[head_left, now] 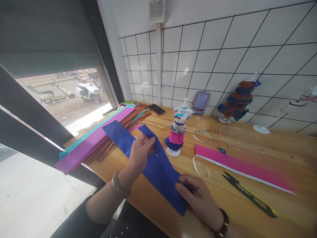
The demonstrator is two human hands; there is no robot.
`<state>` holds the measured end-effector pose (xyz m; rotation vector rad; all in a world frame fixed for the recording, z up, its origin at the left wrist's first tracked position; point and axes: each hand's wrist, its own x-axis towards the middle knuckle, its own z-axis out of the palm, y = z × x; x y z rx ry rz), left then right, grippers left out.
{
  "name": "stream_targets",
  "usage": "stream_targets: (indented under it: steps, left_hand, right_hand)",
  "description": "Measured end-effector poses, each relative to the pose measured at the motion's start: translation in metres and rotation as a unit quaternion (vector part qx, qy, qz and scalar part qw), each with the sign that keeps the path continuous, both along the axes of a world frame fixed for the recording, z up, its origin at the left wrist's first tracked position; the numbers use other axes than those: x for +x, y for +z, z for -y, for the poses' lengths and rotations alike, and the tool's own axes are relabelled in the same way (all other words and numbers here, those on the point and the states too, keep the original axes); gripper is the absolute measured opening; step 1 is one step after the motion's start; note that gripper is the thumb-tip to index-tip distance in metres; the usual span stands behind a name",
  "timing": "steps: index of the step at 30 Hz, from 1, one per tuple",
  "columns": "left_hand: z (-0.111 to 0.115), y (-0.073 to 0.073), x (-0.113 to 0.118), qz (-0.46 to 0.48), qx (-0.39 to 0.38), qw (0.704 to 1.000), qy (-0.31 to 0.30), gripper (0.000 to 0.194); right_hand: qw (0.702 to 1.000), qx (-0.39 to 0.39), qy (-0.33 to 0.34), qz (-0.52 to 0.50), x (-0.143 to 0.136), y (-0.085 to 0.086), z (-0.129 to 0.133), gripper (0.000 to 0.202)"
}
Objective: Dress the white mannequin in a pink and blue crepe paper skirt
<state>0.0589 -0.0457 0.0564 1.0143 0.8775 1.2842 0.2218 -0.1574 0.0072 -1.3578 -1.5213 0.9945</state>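
A long strip of blue crepe paper (158,173) stretches slantwise over the table's front edge, with one long side partly folded. My left hand (142,148) pinches its upper edge between thumb and fingers. Lower right, my right hand (198,193) grips the strip near its other end, fingers curled and partly hidden behind the paper. Just beyond the strip stands a small mannequin (178,127) on a white round base, dressed in a patterned top, a pink band and a dark blue ruffle.
Thread snips (250,195) lie at right beside a pink paper strip (237,168) with a white edge. Purple strips (96,138) are piled at left. A phone (156,109), a tape ring (202,136) and another dressed mannequin (239,99) are near the tiled wall (210,49).
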Motion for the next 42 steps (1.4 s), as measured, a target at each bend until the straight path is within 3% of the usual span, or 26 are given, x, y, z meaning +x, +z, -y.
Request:
stream_targets:
  steps: [7,10,13,21,26,31,37,40,42]
  left_hand:
    - [-0.057,0.011,-0.069,0.011,0.047,0.984,0.171,0.021]
    - [-0.083,0.018,-0.094,0.038,0.047,0.977,0.206,0.016]
    - [-0.109,0.025,-0.103,0.045,0.047,0.972,0.225,0.015]
    - [-0.187,0.054,-0.092,0.091,0.038,0.974,0.206,0.01]
    - [-0.222,0.054,-0.081,0.131,-0.022,0.965,0.227,0.016]
    - [-0.234,0.052,-0.075,0.166,-0.066,0.949,0.26,0.027]
    - [-0.245,0.086,-0.061,0.196,-0.043,0.949,0.242,0.025]
    - [-0.25,0.101,-0.045,0.189,-0.017,0.961,0.199,0.026]
    - [-0.25,0.099,-0.036,0.157,-0.006,0.976,0.148,0.027]
  right_hand:
    - [0.999,0.04,-0.036,0.004,0.002,-0.004,-0.008,0.024]
    - [0.998,0.049,-0.04,0.031,0.003,-0.007,-0.01,0.023]
    - [0.997,0.051,-0.02,0.062,0.002,-0.01,-0.01,0.023]
    - [0.977,0.116,0.005,0.179,0.007,-0.019,-0.014,0.018]
    - [0.94,0.166,-0.019,0.298,0.008,-0.023,-0.018,0.019]
    - [0.919,0.177,-0.041,0.351,0.004,-0.023,-0.017,0.021]
    - [0.915,0.141,-0.046,0.374,0.002,-0.02,-0.017,0.022]
    - [0.916,0.121,-0.04,0.381,0.002,-0.019,-0.018,0.023]
    - [0.918,0.112,-0.03,0.38,0.002,-0.018,-0.018,0.024]
